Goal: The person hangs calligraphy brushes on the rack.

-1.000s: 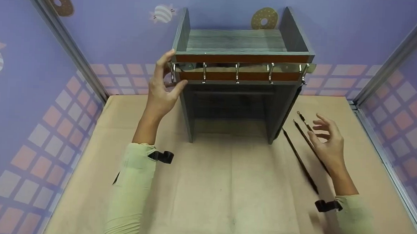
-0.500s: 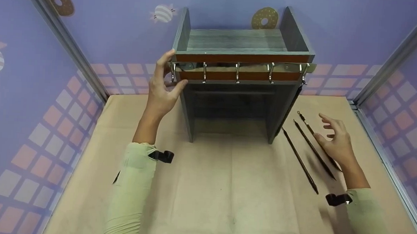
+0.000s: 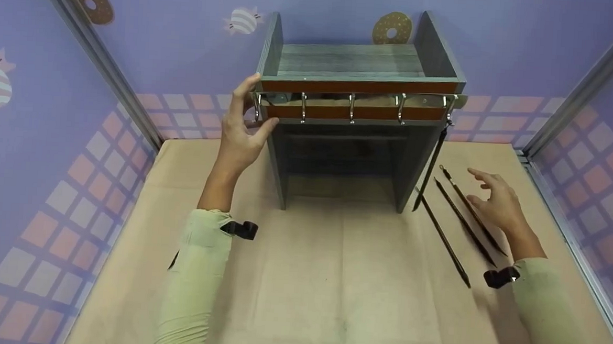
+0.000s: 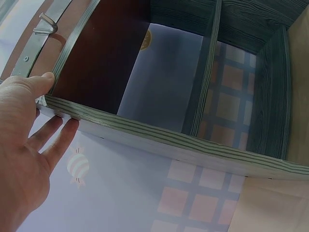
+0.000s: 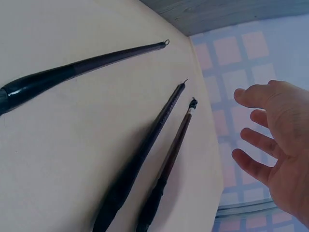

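Observation:
A grey wooden shelf (image 3: pixel 349 64) stands at the back of the table, with a metal hook rail (image 3: pixel 352 98) across its brown front. My left hand (image 3: pixel 240 132) rests on its top left corner, thumb on the front edge and straight fingers (image 4: pixel 53 137) flat on the outer side panel (image 4: pixel 193 145). One dark brush (image 3: pixel 431 165) hangs from the rightmost hook. Three more long dark brushes (image 3: pixel 444 239) lie on the table right of the shelf. My right hand (image 3: pixel 496 203) hovers just right of them, fingers spread, holding nothing. The right wrist view shows the brushes (image 5: pixel 145 150) and the open right hand (image 5: pixel 280 145).
Tan paper covers the table (image 3: pixel 332 278). Purple patterned walls with metal corner posts (image 3: pixel 578 92) close in the back and both sides. The shelf has an open lower bay (image 3: pixel 338 158).
My right hand has drifted right, from above the lying brushes to beside them. The left hand stays on the shelf corner.

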